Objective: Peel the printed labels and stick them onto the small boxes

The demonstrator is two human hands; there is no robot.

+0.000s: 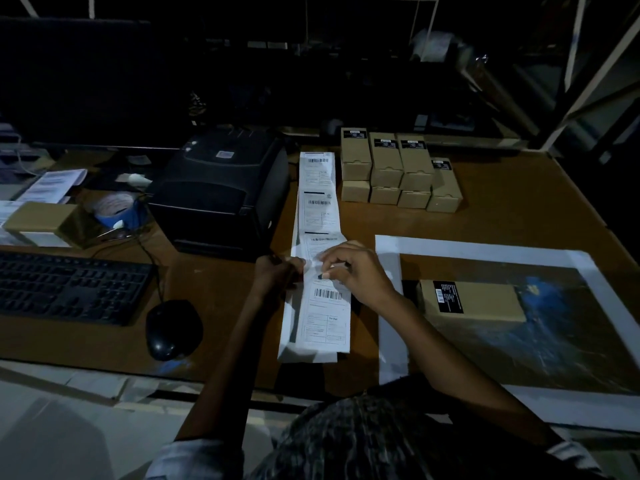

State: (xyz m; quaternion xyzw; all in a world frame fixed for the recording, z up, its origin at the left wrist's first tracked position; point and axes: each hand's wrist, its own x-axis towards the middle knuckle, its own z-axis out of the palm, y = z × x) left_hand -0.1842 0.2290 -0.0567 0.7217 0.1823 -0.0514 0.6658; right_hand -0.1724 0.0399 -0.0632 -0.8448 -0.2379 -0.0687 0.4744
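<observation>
A long white strip of printed labels (317, 258) runs down the brown desk (225, 306) from beside the black label printer (221, 188) toward the person, each label carrying a barcode near its top and ruled boxes of small text below; the print is too small to read. The nearest label (327, 315) lies flat with its barcode clearly visible, and its lower end overlaps a bare stretch of white backing. The left hand (275, 273) grips the left edge of the strip with curled fingers. The right hand (353, 271) sits over the strip just above the nearest label, its fingertips bent down and pinching the paper at the label's top edge. To the right of the strip, one small kraft-brown box (471, 301) lies on its side on a dark mat with a white border (485, 249), a black sticker with a white barcode patch on its upper face. At the far side of the desk, just right of the strip's far end, a cluster of small brown boxes (398, 171) stands stacked in two tiers, several with black stickers on top. Left of the printer lie a black keyboard (69, 285) and a black mouse (173, 329), both well apart from the strip.
</observation>
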